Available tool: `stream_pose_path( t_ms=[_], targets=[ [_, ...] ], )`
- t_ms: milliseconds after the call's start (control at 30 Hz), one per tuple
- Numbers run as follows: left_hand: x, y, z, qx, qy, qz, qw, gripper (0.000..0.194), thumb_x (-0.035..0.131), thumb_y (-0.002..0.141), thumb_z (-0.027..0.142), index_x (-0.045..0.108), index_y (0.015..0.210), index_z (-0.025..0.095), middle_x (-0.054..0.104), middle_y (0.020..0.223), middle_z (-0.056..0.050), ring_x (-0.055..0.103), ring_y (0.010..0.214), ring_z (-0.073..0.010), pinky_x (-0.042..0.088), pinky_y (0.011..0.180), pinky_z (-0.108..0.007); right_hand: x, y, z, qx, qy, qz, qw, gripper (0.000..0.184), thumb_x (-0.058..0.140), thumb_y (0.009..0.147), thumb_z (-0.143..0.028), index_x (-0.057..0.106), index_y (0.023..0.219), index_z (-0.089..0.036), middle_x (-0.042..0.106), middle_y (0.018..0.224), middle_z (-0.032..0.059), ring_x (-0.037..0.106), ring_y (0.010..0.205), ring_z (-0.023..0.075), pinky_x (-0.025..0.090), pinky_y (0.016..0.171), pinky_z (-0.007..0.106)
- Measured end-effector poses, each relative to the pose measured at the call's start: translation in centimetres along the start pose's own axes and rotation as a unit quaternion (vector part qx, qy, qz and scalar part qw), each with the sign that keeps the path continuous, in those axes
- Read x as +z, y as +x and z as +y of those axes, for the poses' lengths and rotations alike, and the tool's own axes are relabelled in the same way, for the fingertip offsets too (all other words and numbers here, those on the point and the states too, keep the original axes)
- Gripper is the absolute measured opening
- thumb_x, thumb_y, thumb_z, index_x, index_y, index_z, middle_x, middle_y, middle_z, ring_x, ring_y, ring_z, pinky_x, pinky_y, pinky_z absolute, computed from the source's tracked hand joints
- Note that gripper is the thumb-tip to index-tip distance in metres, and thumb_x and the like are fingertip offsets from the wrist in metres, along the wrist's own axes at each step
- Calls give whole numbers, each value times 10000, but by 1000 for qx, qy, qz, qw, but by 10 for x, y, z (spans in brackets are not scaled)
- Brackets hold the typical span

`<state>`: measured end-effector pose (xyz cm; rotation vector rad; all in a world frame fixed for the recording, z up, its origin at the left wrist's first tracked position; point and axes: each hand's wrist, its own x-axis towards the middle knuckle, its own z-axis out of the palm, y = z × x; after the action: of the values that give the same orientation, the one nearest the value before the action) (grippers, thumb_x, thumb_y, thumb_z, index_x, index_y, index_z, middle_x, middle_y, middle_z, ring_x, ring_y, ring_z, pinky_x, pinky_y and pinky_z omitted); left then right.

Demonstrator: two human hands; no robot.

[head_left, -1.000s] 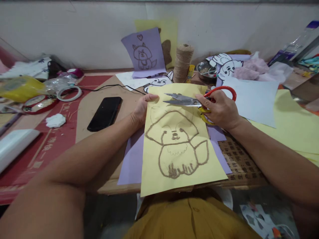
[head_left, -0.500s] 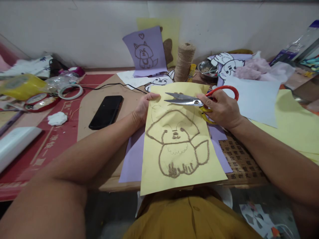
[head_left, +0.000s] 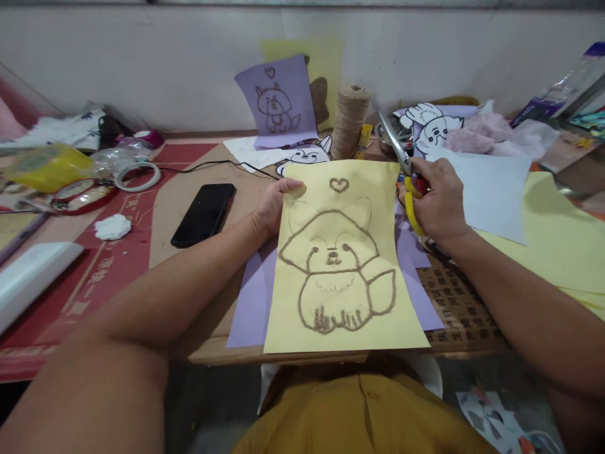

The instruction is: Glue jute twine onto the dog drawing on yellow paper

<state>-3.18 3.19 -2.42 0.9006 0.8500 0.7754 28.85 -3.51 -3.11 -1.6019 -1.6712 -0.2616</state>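
Observation:
My left hand point(head_left: 275, 203) grips the upper left edge of a yellow sheet of paper point(head_left: 293, 309), thumb on top and the fingers behind it. A fox-like animal and a small heart are drawn on the sheet in thick brown line, the ears only in thin line. To the right of the sheet, my right hand point(head_left: 439, 198) is closed around the handles of a pair of scissors point(head_left: 394, 139), whose blades point up and away, apart from the paper. Purple paper point(head_left: 255, 296) lies beneath the yellow sheet.
A black phone point(head_left: 204, 215) lies left of the sheet. Behind it stand a twine spool point(head_left: 350, 123) and a purple drawing point(head_left: 283, 94) against the wall. White tape point(head_left: 138, 176) sits at left, a metal bowl point(head_left: 385, 135) at back right, more yellow paper point(head_left: 553, 233) at right.
My right hand has swung the scissors off the sheet to the right, blades now pointing up, uncovering the drawn heart. The yellow sheet lies flatter; my left hand still holds it.

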Motion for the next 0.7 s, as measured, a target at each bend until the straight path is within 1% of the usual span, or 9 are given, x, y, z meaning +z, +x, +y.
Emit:
stream_pose_path(
  t_ms=[67,133,200,267,400,500,567,633,700],
  targets=[
    [-4,2,-1,3,-5,-2,1000,692,648,740,395,756,1349,85,875,1099,-147,810,1195,-444,650,1109,-581,2,4,5,44,16,-20,999,547,746,888,-300,792,1425,-206,745,1139,138,727,1034,301,624,989,489],
    [-8,4,-1,8,-6,-10,1000,708,656,740,391,746,1373,88,876,1104,-145,806,1204,-457,650,1105,-604,4,7,8,90,20,-63,994,551,759,880,-307,798,1420,-207,777,1176,144,743,1077,326,616,1017,512],
    [-10,5,0,10,-7,-15,1000,717,669,737,378,737,1390,89,876,1111,-144,806,1204,-463,653,1099,-614,3,8,8,125,13,-113,986,544,752,887,-311,803,1420,-210,796,1211,146,755,1090,337,610,1026,512],
    [-11,5,1,11,-12,-6,1000,717,661,742,371,730,1396,86,878,1114,-139,814,1191,-448,657,1103,-595,0,7,5,140,2,-147,979,546,751,888,-318,811,1417,-196,807,1225,155,764,1089,343,605,1024,496],
    [-13,1,7,-1,-11,20,1000,716,605,760,386,725,1396,81,882,1105,-131,830,1151,-407,672,1091,-520,-7,8,-5,132,-23,-195,972,539,759,892,-355,828,1398,-185,817,1247,168,774,1087,356,602,999,465],
    [-16,-10,13,-11,4,43,999,675,620,762,399,744,1360,112,885,1062,-128,836,1116,-401,697,1026,-485,-11,8,-15,133,-38,-235,962,562,736,912,-341,806,1443,-169,803,1308,190,770,1140,370,598,1027,470],
    [-17,-21,17,-4,25,80,996,621,661,756,376,760,1319,135,880,1001,-120,838,1087,-404,711,981,-481,-12,5,-24,137,-41,-263,954,575,724,927,-323,781,1476,-163,793,1320,201,769,1147,364,603,1025,465],
    [-19,-33,20,1,38,113,993,599,683,736,367,773,1282,138,871,973,-131,835,1069,-430,717,944,-516,-13,-1,-34,127,-35,-296,946,584,725,936,-300,754,1500,-153,787,1326,208,771,1134,348,610,1010,450],
    [-20,-43,21,-11,40,133,990,574,709,727,361,787,1245,128,866,1005,-162,833,1045,-444,716,919,-535,-14,-8,-45,81,-32,-327,941,566,733,953,-296,743,1499,-146,782,1319,213,766,1129,337,613,996,438]
  ],
)
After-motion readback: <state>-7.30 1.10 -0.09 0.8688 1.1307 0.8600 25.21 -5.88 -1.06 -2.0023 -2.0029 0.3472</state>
